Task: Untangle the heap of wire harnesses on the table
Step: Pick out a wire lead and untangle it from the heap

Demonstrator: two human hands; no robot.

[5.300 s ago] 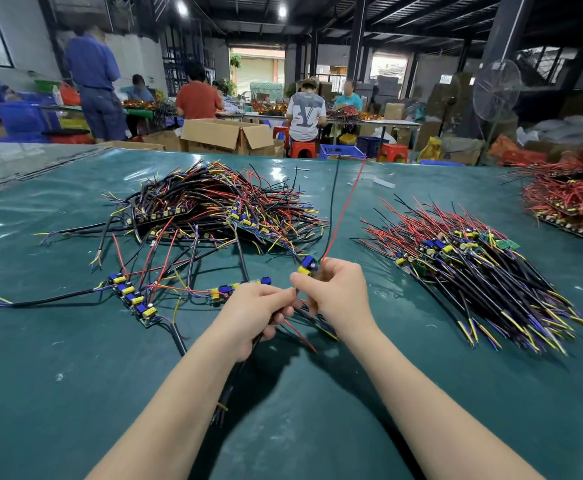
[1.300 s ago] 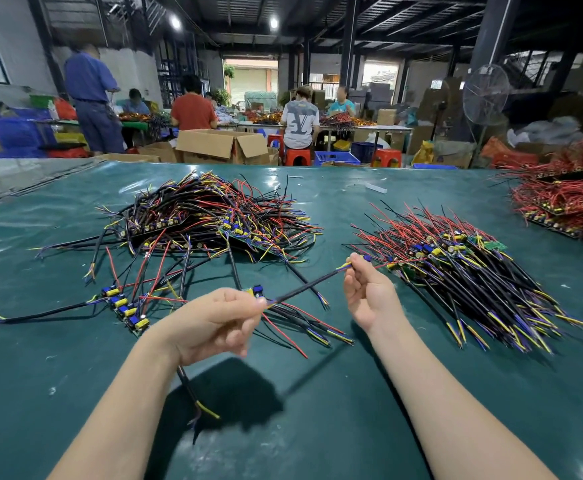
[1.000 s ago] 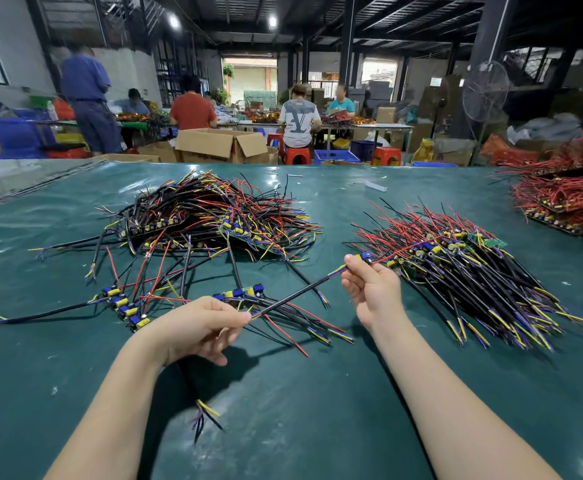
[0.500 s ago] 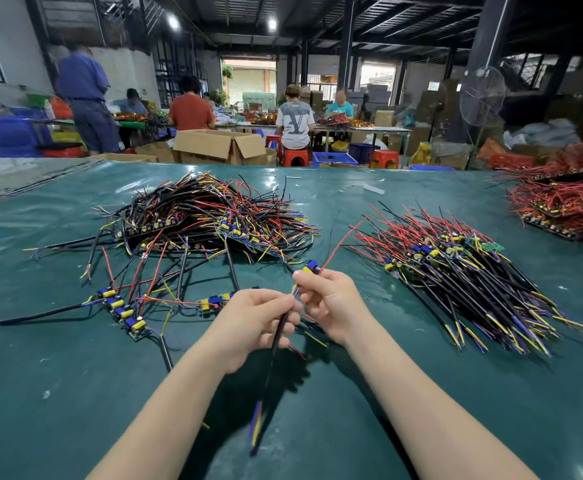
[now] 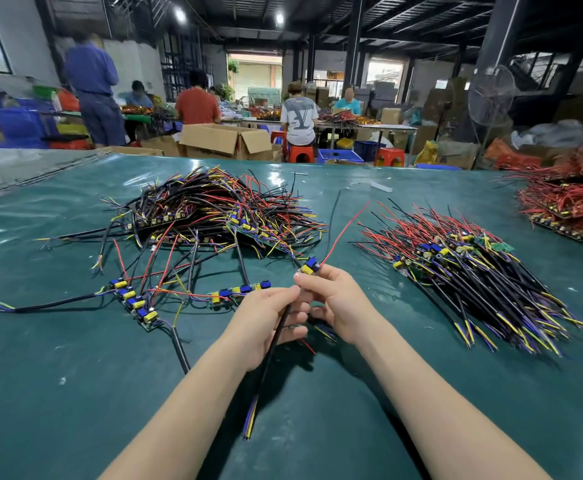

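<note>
One wire harness point(image 5: 309, 265) is pinched by left hand point(image 5: 269, 323) and right hand point(image 5: 335, 299), near the tangled heap point(image 5: 214, 213).

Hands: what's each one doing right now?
Left hand: gripping the black cable.
Right hand: pinching the same cable just under its small board.
</note>
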